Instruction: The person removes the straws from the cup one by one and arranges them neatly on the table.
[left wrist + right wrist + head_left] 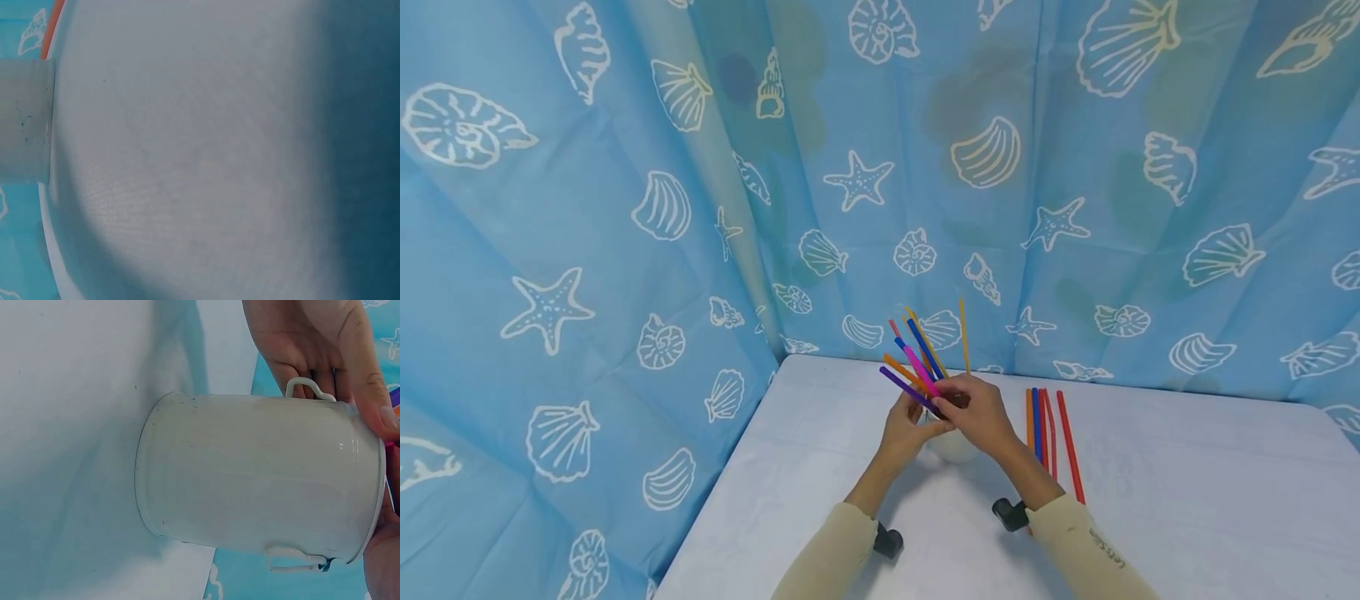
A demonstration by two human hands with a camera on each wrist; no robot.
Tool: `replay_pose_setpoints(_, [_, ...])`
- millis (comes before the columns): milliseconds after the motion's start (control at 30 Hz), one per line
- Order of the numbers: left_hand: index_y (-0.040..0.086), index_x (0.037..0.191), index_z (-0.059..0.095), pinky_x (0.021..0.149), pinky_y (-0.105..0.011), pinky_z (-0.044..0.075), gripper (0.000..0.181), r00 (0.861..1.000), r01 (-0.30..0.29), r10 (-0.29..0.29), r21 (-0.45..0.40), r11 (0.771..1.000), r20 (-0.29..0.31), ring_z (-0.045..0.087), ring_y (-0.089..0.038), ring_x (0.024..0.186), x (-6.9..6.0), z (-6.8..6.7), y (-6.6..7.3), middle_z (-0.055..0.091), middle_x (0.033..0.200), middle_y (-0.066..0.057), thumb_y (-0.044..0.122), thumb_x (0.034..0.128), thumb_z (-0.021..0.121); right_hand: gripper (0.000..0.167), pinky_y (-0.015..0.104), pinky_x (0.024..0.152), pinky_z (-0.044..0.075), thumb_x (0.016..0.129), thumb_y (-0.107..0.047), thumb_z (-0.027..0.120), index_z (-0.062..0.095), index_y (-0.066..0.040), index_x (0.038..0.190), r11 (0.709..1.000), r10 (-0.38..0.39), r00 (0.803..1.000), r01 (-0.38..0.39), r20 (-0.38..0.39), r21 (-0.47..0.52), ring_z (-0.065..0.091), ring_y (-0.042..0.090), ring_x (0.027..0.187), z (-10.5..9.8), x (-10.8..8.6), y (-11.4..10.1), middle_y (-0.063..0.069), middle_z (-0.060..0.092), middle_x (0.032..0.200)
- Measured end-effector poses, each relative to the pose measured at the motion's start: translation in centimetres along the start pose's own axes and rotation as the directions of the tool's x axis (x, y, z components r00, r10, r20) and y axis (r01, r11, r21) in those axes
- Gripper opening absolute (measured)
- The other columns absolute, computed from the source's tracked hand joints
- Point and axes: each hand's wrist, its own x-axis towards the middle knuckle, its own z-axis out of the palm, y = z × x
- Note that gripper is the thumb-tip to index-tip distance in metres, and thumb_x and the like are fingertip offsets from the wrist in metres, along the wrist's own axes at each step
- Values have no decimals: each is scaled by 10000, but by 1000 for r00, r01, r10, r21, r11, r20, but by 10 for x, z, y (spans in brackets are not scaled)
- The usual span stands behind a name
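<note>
A white container (262, 469) with small looped handles stands on the table, mostly hidden by the hands in the head view. Straws in several colours lean out of its top, among them a purple straw (901, 385), a blue straw (923, 348) and a yellow straw (964, 333). My left hand (904, 429) grips the container's rim, thumb on the near side and fingers behind, by one handle. Above the opening, my right hand (981, 408) pinches the lower part of a pink straw (920, 369). The left wrist view catches just the container's side (25, 122).
Loose straws lie on the table to the right of the container: an orange straw (1030, 415), a blue one and several red straws (1070, 442). A white cloth covers the table (1210, 492). Behind and to the left hangs a blue shell-patterned curtain (880, 225).
</note>
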Motion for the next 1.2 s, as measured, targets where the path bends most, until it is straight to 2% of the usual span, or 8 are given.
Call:
replay_pose_setpoints(267, [310,1374,499,1138,-356,284,684,1000,-8,8,-2,1000,7,387,-96,1368,1,1,3,515,1393,123,325,776,831,174,254,710,584,873,-107,736,735,-118,1047,1000,25,999,-26,-31,-9,688,177,835,-5,3,-6,26,685,973])
replay_pose_setpoints(500, [284,1395,484,1141,-359,278,707,1000,5,-5,-17,1000,-2,385,-122,1374,0,1,6,506,1403,99,269,781,834,195,282,758,581,868,-97,743,725,-82,1061,1000,-14,997,13,-78,-6,688,199,891,-16,6,-18,46,692,977])
replay_pose_setpoints(733, [289,1395,476,1136,-356,288,704,999,36,-36,1,999,-19,386,-119,1374,2,2,4,502,1403,105,264,786,829,228,260,796,566,884,-142,732,713,-102,1107,997,-41,991,33,-126,-66,674,191,943,-38,12,-33,29,700,1002])
replay_pose_setpoints(833, [263,1404,470,1136,-381,288,704,999,33,-33,6,999,-16,385,-152,1380,3,1,4,495,1418,72,259,794,822,234,224,806,552,889,-141,725,709,-89,1118,996,-69,987,59,-144,-73,671,212,954,-48,15,-41,46,703,1015])
replay_pose_setpoints(967, [245,1408,470,1131,-404,295,700,999,40,-39,19,999,-19,388,-178,1380,3,2,3,499,1419,50,266,800,817,237,175,805,533,893,-163,724,710,-77,1114,996,-70,984,60,-164,-64,664,216,962,-62,17,-50,56,701,1020])
replay_pose_setpoints(1200, [231,1404,478,1126,-383,305,705,999,42,-41,27,999,-30,398,-176,1374,3,3,3,508,1411,50,270,791,824,262,150,831,511,899,-166,717,693,-51,1133,999,-42,976,40,-215,-16,639,92,976,-87,10,-60,77,688,1060])
